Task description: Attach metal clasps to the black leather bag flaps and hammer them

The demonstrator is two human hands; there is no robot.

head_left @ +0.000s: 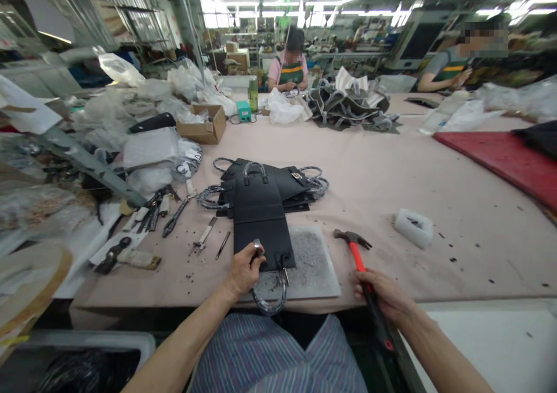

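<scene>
My left hand (243,270) is closed around a short metal punch (257,245), whose round shiny top shows above the fingers; its lower end is hidden. It stands over the near end of a black bag panel (261,230). A bag handle (270,307) wrapped in clear plastic hangs from that end, near my left wrist. Under the panel lies a pale, speckled slab (317,265). To the right, my right hand (385,293) grips a claw hammer (357,258) by its red and black handle, the head pointing away from me and apart from the punch.
More black bag panels (296,184) with wrapped handles are piled behind. A second hammer (130,256), a thin rod (223,245) and several tools lie left. A white foam ring (413,228) sits right. Two people work across the table (369,166).
</scene>
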